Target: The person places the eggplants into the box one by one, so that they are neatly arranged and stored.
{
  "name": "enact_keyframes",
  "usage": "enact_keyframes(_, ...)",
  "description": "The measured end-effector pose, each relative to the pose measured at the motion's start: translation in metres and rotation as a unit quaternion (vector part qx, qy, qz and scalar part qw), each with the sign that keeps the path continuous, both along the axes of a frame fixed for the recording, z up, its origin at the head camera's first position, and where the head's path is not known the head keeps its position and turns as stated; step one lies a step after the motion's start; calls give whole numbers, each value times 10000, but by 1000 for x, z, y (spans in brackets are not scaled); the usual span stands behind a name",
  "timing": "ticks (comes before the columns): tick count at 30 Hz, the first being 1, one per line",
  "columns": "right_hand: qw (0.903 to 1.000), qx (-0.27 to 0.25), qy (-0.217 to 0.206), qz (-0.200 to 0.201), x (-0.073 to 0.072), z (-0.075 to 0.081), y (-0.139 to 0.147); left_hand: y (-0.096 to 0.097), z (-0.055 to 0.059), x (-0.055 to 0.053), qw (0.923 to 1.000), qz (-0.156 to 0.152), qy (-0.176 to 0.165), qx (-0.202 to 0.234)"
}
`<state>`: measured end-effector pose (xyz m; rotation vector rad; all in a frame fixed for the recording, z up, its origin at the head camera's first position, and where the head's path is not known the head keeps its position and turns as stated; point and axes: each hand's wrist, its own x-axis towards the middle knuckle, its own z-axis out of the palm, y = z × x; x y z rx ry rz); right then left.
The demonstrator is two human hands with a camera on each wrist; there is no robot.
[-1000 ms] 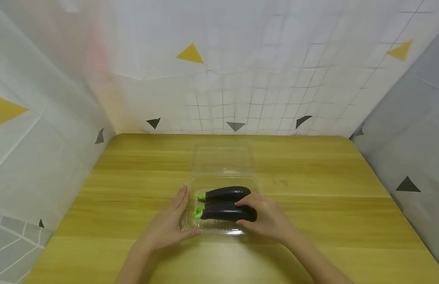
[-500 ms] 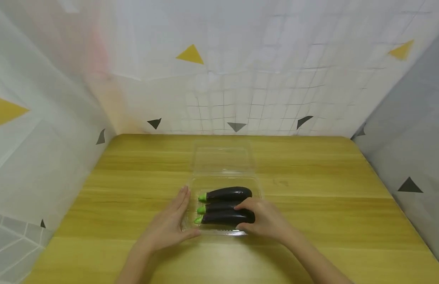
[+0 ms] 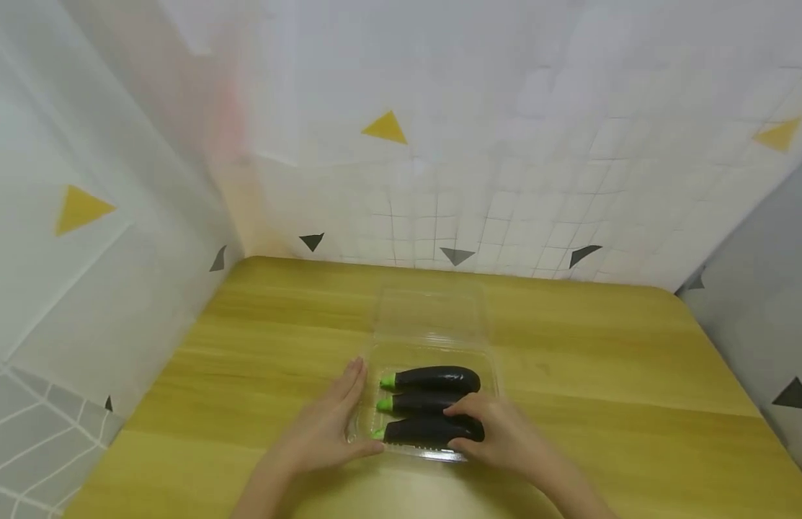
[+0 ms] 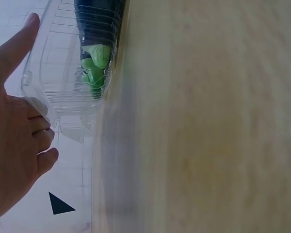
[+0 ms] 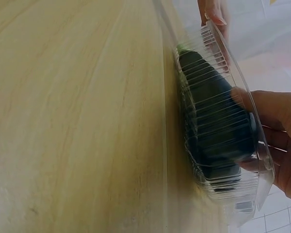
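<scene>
Three dark purple eggplants with green stems lie side by side in a clear plastic clamshell box (image 3: 433, 455), stems pointing left. My right hand (image 3: 504, 436) holds the right end of the front eggplant (image 3: 420, 431) between thumb and fingers. Behind it are the middle eggplant (image 3: 416, 402), partly covered by that hand, and the back eggplant (image 3: 439, 377). My left hand (image 3: 326, 432) rests against the box's left side, its thumb along the front rim. In the right wrist view, the held eggplant (image 5: 208, 97) shows through the ribbed wall.
The box's transparent lid (image 3: 429, 313) lies folded back on the wooden table (image 3: 277, 317). White sheeting (image 3: 491, 144) with yellow and black triangles stands behind the table and along its sides.
The front eggplant has moved toward the box's front side in my right hand, uncovering the middle one. My left hand stays at the box. The head view has shifted and tilted slightly.
</scene>
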<state>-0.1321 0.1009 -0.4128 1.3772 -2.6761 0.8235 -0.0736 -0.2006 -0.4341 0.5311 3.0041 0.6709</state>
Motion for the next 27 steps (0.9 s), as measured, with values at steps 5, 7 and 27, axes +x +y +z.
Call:
enact_keyframes(5,9999,-112,-105,-33,2,-2,-1,-1,-1,2,10000,-27,40,15)
enact_keyframes(7,9999,-132,-95,-47,1,-3,-1,-3,0,1,10000,-54,-12,33)
enact_keyframes(27,9869,-1575,-171,-303,-11,-2,15,1,0,2,9998,-119,-103,84)
